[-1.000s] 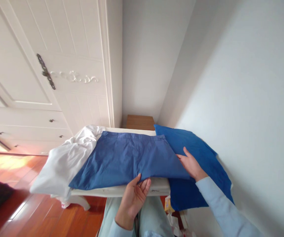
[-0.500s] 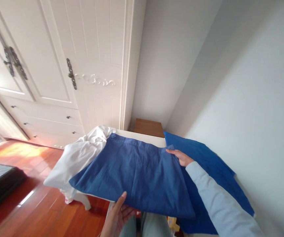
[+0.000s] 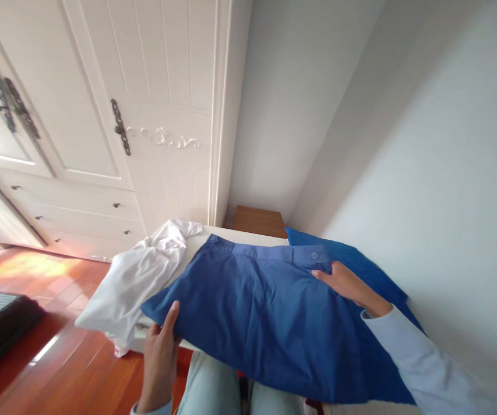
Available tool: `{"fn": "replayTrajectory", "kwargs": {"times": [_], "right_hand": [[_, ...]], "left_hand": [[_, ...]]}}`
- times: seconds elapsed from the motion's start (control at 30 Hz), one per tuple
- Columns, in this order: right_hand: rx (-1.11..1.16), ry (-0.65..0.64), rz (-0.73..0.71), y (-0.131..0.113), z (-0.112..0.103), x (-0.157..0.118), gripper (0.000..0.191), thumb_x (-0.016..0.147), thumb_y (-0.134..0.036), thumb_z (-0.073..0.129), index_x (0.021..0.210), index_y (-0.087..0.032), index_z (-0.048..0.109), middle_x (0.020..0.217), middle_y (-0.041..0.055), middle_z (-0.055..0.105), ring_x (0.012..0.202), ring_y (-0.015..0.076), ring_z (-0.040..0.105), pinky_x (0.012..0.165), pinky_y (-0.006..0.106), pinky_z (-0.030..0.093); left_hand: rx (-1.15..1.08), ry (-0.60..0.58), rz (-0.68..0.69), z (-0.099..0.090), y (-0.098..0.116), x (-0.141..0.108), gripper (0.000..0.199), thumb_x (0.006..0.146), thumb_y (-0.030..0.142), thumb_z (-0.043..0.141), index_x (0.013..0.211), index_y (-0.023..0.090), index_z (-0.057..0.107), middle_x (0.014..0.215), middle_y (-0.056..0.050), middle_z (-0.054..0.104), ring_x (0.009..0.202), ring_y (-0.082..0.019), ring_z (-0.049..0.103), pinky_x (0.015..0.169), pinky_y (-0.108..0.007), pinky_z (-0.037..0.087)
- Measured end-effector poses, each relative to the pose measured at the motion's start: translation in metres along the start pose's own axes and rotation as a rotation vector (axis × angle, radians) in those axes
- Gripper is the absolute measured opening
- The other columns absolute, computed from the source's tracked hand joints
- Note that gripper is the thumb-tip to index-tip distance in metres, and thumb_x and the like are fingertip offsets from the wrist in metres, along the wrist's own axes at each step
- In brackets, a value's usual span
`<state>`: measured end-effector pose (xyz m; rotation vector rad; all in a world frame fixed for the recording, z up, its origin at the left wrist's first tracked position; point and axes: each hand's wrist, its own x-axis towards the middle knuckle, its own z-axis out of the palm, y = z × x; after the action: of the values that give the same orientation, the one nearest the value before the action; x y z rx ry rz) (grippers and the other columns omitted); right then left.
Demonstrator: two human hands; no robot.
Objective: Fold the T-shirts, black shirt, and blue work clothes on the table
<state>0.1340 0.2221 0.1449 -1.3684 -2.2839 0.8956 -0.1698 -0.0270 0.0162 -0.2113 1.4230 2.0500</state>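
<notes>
I hold the blue woven-fabric skirt (image 3: 257, 311) over the white wooden table (image 3: 248, 237), left hand (image 3: 159, 360) pinching its hem corner (image 3: 157, 310), right hand (image 3: 352, 285) its waistband (image 3: 270, 253); shifting it calls for coordinated grips.

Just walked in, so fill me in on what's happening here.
A seated person has a blue skirt with a buttoned waistband spread over a white table. The left hand grips its lower edge, and the right hand holds it just below the waistband button. A crumpled white garment lies on one side of the skirt, and a brighter blue cloth lies on the other, partly under it.
</notes>
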Motion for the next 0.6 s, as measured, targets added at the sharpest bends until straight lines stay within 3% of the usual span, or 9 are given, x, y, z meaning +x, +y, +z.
{"fn": "replayTrajectory", "kwargs": {"times": [0.17, 0.3, 0.37, 0.5, 0.6], "right_hand": [[-0.038, 0.136, 0.098, 0.003, -0.040, -0.077, 0.043, 0.075, -0.061, 0.063, 0.082, -0.022, 0.078, 0.090, 0.0087, 0.081, 0.093, 0.0383, 0.075, 0.087, 0.044, 0.060], [0.089, 0.307, 0.282, 0.033, -0.060, -0.145, 0.045, 0.066, -0.065, 0.070, 0.080, -0.023, 0.079, 0.090, 0.0090, 0.081, 0.094, 0.0388, 0.076, 0.091, 0.046, 0.060], [0.174, 0.361, 0.396, 0.050, -0.066, -0.173, 0.048, 0.062, -0.067, 0.072, 0.080, -0.023, 0.080, 0.089, 0.0097, 0.081, 0.092, 0.0396, 0.076, 0.087, 0.047, 0.062], [0.308, 0.457, 0.539, 0.073, -0.077, -0.208, 0.059, 0.057, -0.071, 0.074, 0.090, -0.023, 0.082, 0.098, 0.0104, 0.081, 0.101, 0.0409, 0.074, 0.089, 0.049, 0.061], [0.338, 0.557, 0.574, 0.080, -0.089, -0.217, 0.060, 0.054, -0.072, 0.076, 0.089, -0.023, 0.081, 0.100, 0.0113, 0.080, 0.102, 0.0414, 0.074, 0.097, 0.051, 0.058]], "left_hand": [[-0.002, -0.044, -0.066, 0.044, -0.018, -0.016, 0.023, 0.082, 0.028, 0.073, 0.103, 0.020, 0.070, 0.093, -0.005, 0.077, 0.090, -0.024, 0.075, 0.086, -0.036, 0.061], [0.017, -0.154, -0.095, 0.094, -0.019, -0.029, 0.018, 0.079, 0.030, 0.073, 0.092, 0.018, 0.070, 0.083, -0.005, 0.076, 0.084, -0.025, 0.075, 0.082, -0.038, 0.062], [0.026, -0.248, -0.068, 0.123, -0.017, -0.035, 0.025, 0.073, 0.035, 0.077, 0.088, 0.017, 0.069, 0.077, -0.004, 0.074, 0.079, -0.024, 0.074, 0.078, -0.037, 0.062], [0.069, -0.447, 0.024, 0.181, -0.015, -0.052, 0.042, 0.058, 0.046, 0.085, 0.084, 0.017, 0.068, 0.069, -0.001, 0.069, 0.073, -0.022, 0.070, 0.072, -0.034, 0.060], [0.105, -0.562, 0.082, 0.221, -0.013, -0.067, 0.046, 0.057, 0.051, 0.085, 0.083, 0.018, 0.065, 0.067, 0.001, 0.065, 0.068, -0.020, 0.066, 0.069, -0.033, 0.057]]}}
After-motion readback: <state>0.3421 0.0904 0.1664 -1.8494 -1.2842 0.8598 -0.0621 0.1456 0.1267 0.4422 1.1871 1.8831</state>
